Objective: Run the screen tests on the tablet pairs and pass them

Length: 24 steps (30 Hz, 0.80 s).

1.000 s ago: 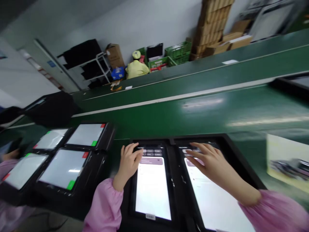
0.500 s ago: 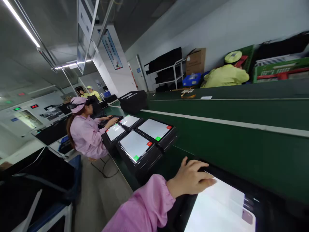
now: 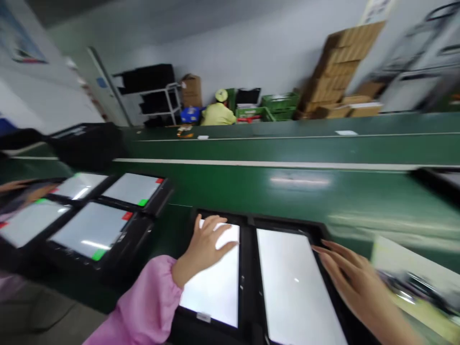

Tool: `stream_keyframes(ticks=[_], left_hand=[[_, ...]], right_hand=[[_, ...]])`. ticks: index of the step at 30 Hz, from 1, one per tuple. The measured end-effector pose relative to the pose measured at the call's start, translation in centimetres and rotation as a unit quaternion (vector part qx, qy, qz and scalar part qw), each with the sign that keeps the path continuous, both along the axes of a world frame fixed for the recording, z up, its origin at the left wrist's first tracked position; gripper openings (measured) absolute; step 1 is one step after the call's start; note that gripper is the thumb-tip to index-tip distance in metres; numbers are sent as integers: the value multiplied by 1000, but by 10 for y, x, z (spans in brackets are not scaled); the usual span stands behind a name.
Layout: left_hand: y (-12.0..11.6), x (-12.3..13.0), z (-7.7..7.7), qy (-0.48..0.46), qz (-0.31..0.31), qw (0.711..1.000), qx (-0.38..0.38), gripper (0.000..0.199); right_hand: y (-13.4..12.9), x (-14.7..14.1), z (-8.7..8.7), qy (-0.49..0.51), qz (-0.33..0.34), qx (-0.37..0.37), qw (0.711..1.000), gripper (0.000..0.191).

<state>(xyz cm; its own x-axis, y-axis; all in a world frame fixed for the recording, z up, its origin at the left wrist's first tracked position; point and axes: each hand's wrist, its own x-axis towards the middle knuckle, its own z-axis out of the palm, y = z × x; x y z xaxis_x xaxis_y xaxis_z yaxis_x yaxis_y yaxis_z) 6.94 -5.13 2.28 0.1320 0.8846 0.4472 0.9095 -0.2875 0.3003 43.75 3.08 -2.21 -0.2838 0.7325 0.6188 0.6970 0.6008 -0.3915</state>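
Two tablets with lit white screens lie side by side in a black tray [image 3: 247,268]. My left hand [image 3: 204,247] rests over the upper part of the left tablet [image 3: 215,292], its fingers spread and nothing gripped. Along the right edge of the right tablet [image 3: 294,287], the fingers of my right hand [image 3: 354,275] stretch out, open and slightly blurred; the fingertips are at the screen's upper right edge. Whether they press on it I cannot tell.
On the left, several more tablets [image 3: 93,227] with red and green corner marks sit in black trays, a co-worker's hands [image 3: 39,191] beyond them. Papers and small blurred items [image 3: 413,282] lie at right. Another black tray [image 3: 434,184] stands farther right on the green bench [image 3: 223,187].
The view has swung right, bringing the second tablet and my right hand into sight. My left hand is still at the left tablet, fingers spread.
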Motion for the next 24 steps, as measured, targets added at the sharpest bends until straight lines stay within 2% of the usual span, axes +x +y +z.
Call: stream_keyframes(ticks=[3, 6, 8, 11, 19, 24], left_hand=[[9, 3, -24, -33, -24, 999, -7, 32], [8, -5, -36, -26, -46, 998, 22, 34], [8, -13, -38, -13, -57, 997, 42, 36], [12, -18, -40, -3, -61, 998, 33, 37], [9, -12, -42, 20, -79, 997, -6, 38], [7, -6, -38, 43, -92, 994, -32, 31]], right_hand=[[-17, 1, -6, -42, -41, -12, 998, 49], [-23, -8, -9, -51, -71, -32, 996, 48], [-22, -9, -8, -51, -87, -38, 994, 50], [-22, -6, -6, -57, -90, -39, 994, 51], [-26, -7, -7, -76, -97, -22, 992, 51], [-30, -8, 11, -54, -98, 9, 994, 43]])
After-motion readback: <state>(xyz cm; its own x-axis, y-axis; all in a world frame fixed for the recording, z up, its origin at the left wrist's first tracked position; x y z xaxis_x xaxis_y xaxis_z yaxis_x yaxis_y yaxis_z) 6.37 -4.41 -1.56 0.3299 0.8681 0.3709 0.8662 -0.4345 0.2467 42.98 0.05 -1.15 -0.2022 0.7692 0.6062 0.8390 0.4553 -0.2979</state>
